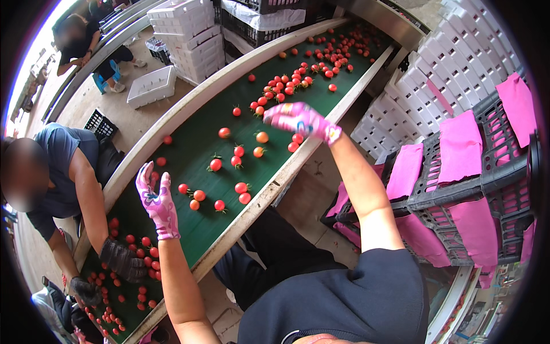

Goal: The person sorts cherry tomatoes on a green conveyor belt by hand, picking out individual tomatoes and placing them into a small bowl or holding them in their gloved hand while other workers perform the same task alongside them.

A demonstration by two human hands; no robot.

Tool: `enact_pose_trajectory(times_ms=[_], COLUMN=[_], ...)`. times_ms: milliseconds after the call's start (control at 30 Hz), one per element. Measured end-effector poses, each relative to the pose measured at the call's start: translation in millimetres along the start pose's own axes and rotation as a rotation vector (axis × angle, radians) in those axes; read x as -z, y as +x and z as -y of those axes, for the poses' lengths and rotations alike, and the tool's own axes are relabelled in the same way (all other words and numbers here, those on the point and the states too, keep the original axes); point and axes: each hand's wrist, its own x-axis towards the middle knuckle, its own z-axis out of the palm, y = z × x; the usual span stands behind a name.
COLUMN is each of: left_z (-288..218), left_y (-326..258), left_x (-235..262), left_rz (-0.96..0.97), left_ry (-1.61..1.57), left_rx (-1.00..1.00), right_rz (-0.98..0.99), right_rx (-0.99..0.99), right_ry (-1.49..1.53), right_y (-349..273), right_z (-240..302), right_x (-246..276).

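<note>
Cherry tomatoes (pixel 215 164), red with a few orange ones and some with green stems, lie scattered over a green conveyor belt (pixel 189 229). My left hand (pixel 157 203), in a pink flowered glove, is over the belt's far side. Its fingers stretch upward, thumb apart, with a few tomatoes partly hidden behind them. Toward the near rail, my right hand (pixel 301 121) hovers in a matching glove, fingers extended leftward and slightly blurred. Just beyond its fingertips is a dense cluster of tomatoes (pixel 279 89); two more tomatoes (pixel 295 143) sit below its wrist. No tomato shows in either hand.
Across the belt at left, a co-worker's dark-gloved hands (pixel 123 261) reach among tomatoes. White crates (pixel 186 43) are stacked beyond the far rail (pixel 200 86). To my right stand black crates (pixel 447 195) with pink sheets and a white crate stack (pixel 435 86). Another person (pixel 86 46) sits farther back.
</note>
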Motion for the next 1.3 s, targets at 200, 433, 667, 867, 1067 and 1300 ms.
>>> enact_pose_trajectory(times_ms=[200, 433, 667, 867, 1067, 1300], left_z=[-12, -6, -13, -36, -58, -52], left_y=[2, 2, -2, -8, -10, -4], left_x=[-6, -3, -6, -14, -19, -7], left_rz=[0.013, 0.025, 0.093, 0.467, 0.599, 0.438], left_ry=[-0.034, -0.008, -0.018, -0.313, -0.879, -1.138], left_rx=[0.014, 0.006, 0.0, 0.274, 0.875, 0.833], right_rz=[-0.512, -0.388, -0.115, -0.017, 0.021, -0.423], right_rx=[-0.383, -0.475, -0.28, -0.04, 0.347, -0.027], right_ry=[-1.049, -1.1, -0.427, -0.737, -0.31, -1.087], right_y=[45, 48, 14, 16, 42, 87], right_z=[-95, -107, -22, -13, 69, 7], right_x=[89, 72, 4, -72, -151, -83])
